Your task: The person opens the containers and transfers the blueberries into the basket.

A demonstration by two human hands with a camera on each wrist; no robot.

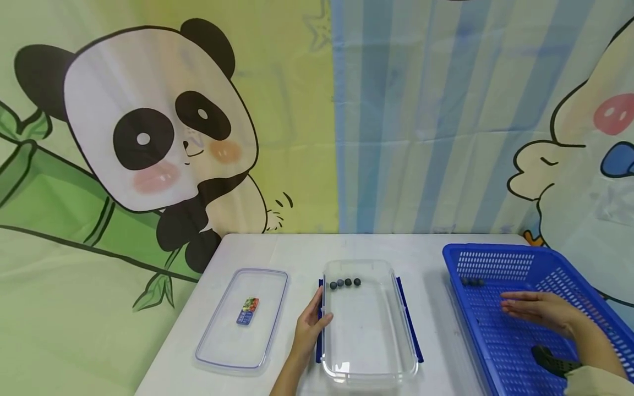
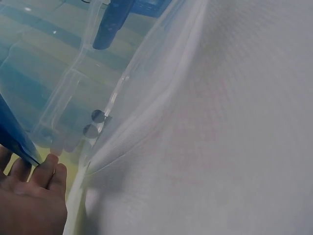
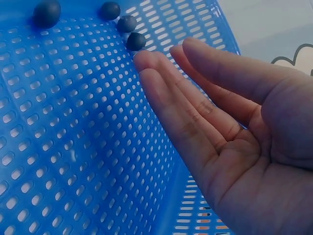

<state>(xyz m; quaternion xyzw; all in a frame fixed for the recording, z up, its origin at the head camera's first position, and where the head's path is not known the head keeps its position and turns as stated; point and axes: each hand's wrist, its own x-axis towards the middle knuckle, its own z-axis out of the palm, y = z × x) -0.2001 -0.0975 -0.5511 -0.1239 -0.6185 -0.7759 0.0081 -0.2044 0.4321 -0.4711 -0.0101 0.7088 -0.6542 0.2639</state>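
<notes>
A clear plastic container (image 1: pixel 369 335) with blue side latches stands mid-table. My left hand (image 1: pixel 309 324) grips its left wall, thumb over the rim and fingers outside beside the blue latch. Several dark round balls, like blueberries (image 1: pixel 348 282), lie in a row at the container's far end. Over the blue perforated basket (image 1: pixel 464 308) on the right, my right hand (image 1: pixel 540 311) is held with fingers extended and nothing in it. In the right wrist view, more dark balls (image 3: pixel 136 41) sit on the basket floor by the far wall, just beyond the fingertips.
Left of the container lies a clear lid (image 1: pixel 218 344) with a colourful label (image 1: pixel 247 311). A printed curtain (image 1: pixel 292 110) hangs behind the white table (image 1: pixel 297 250). A black band (image 1: pixel 550 360) is around the right wrist.
</notes>
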